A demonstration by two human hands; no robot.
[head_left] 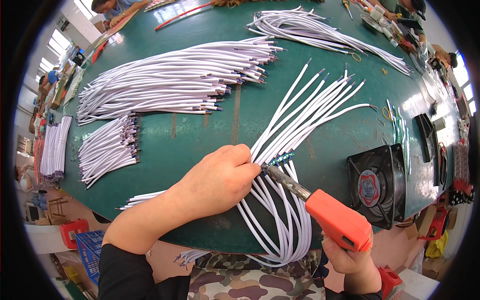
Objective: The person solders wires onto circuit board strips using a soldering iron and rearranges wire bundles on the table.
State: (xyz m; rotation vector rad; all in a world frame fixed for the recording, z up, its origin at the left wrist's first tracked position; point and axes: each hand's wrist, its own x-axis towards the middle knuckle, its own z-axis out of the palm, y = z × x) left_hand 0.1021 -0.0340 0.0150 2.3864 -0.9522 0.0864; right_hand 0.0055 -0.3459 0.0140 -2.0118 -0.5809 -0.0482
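My right hand [348, 260] grips the red handle of a soldering gun [337, 220]. The gun's metal barrel slants up and left, its tip close to the fingertips of my left hand [227, 172]. That left hand is closed with the thumb and fingers together; what they pinch is hidden. Just right of the fingertips lies a small green circuit board strip [280, 158] with blue wire ends on it. White cables [287, 220] loop from the strip over the table's near edge. More white cables [305, 112] fan out beyond it, their cores stripped at the far ends.
A large bundle of white cables [170, 80] lies across the green table [190, 137], with a shorter bundle [110, 147] nearer left and another [320, 32] at the back. A black fan [377, 185] stands right of the gun. Other people sit around the far edges.
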